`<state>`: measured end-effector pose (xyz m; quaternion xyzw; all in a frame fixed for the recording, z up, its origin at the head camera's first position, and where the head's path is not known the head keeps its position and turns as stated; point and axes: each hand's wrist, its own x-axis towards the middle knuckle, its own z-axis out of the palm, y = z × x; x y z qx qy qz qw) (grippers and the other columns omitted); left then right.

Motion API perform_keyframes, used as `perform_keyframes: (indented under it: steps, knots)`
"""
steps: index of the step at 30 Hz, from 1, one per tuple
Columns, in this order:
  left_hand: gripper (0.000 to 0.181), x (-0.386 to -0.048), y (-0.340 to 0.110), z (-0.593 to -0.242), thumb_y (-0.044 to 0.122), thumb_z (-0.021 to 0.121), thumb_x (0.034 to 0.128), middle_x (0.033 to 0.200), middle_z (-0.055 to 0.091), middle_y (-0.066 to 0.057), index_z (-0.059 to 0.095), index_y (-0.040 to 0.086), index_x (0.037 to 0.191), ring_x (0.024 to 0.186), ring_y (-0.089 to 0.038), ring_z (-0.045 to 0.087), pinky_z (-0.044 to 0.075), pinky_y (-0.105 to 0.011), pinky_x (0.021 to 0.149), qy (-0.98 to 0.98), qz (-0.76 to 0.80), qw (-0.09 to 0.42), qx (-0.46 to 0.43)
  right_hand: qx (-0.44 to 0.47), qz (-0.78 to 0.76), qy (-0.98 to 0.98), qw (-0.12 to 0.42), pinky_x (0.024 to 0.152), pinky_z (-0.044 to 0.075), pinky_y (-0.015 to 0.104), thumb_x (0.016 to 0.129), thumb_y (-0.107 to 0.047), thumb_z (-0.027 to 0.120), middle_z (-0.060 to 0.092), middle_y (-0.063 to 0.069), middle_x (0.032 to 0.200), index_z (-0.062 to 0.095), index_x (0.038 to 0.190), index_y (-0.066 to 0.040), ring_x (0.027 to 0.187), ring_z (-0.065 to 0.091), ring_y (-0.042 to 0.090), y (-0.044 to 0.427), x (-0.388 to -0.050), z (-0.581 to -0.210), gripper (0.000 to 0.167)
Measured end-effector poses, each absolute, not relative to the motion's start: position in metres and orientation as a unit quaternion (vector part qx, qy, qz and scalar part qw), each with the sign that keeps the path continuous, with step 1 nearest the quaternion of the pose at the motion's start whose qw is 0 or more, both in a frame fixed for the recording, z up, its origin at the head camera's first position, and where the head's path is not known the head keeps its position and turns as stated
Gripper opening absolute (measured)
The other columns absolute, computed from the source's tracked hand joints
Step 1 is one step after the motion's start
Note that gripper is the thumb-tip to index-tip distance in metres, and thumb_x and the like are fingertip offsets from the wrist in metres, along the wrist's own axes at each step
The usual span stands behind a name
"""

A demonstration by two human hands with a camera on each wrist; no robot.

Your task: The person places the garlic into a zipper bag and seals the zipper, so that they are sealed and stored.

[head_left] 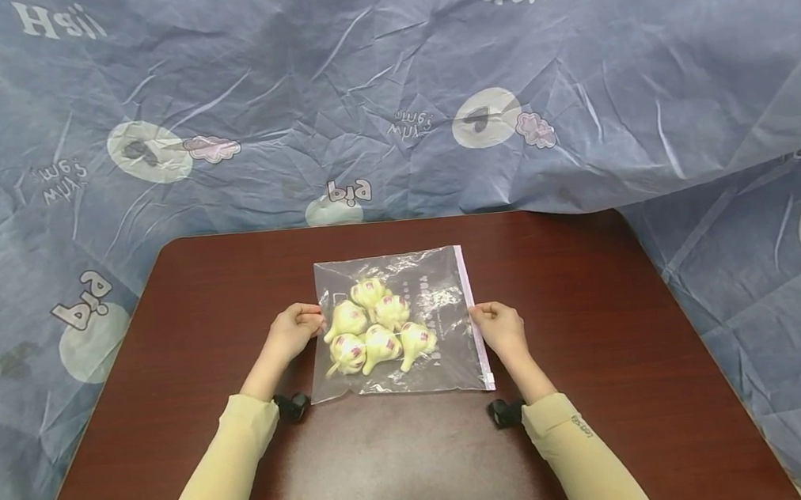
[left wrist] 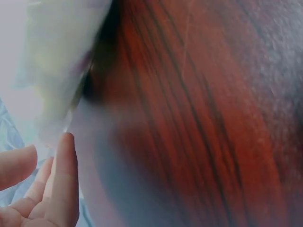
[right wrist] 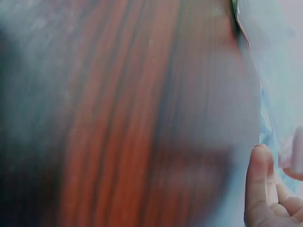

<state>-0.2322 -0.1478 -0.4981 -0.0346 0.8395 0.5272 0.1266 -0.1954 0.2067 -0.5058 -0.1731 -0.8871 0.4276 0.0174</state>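
A clear zip bag (head_left: 449,357) lies across the middle of the table, its pale pink zip edge on the right. Several garlic bulbs (head_left: 381,345) with purple marks are inside, gathered towards the left half. My left hand (head_left: 293,329) pinches the bag's left edge between thumb and fingers. At the zip edge, my right hand (head_left: 502,327) pinches the strip near its middle. The left wrist view shows the thumb and finger (left wrist: 66,179) at the blurred bag edge. Over in the right wrist view, the fingers (right wrist: 259,179) are beside the bag at the right border.
The dark red-brown table (head_left: 589,281) has a glossy patch of light near its front. Behind and beside it hangs a wrinkled blue-grey printed cloth (head_left: 342,72). Black wrist cameras (head_left: 506,413) sit below the yellow sleeves (head_left: 227,472).
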Motion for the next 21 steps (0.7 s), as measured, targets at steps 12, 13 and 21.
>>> perform_keyframes:
  steps: [12, 13, 21]
  knots:
    - [0.037, -0.229, -0.151, -0.456, 0.015, 0.054, 0.1013, 0.13, 0.061, -0.022, 0.051, -0.002, 0.134, 0.119, -0.036, 0.06, 0.052, -0.047, 0.098, 0.886, 0.462, 0.047, -0.008, -0.155, 0.43, -0.886, 0.079, 0.064, 0.049, 0.019, 0.096, -0.019, 0.06, 0.075, 0.016, 0.101, 0.068, 0.115, -0.002, 0.088, 0.074, 0.028, 0.216, -0.198, -0.471, 0.027]
    - [0.037, -0.229, -0.149, -0.451, 0.016, 0.054, 0.1014, 0.13, 0.061, -0.021, 0.051, -0.001, 0.134, 0.12, -0.035, 0.06, 0.052, -0.048, 0.099, 0.886, 0.462, 0.041, -0.005, -0.152, 0.434, -0.884, 0.083, 0.065, 0.049, 0.018, 0.096, -0.019, 0.06, 0.075, 0.016, 0.103, 0.068, 0.115, -0.002, 0.089, 0.074, 0.027, 0.214, -0.198, -0.467, 0.027]
    - [0.037, -0.224, -0.112, -0.419, 0.02, 0.056, 0.1009, 0.134, 0.056, -0.019, 0.052, 0.004, 0.134, 0.123, -0.035, 0.055, 0.049, -0.047, 0.102, 0.885, 0.464, -0.011, 0.031, -0.13, 0.463, -0.87, 0.11, 0.07, 0.053, 0.024, 0.096, -0.021, 0.059, 0.073, 0.017, 0.106, 0.066, 0.118, -0.003, 0.095, 0.072, 0.028, 0.192, -0.209, -0.444, 0.029]
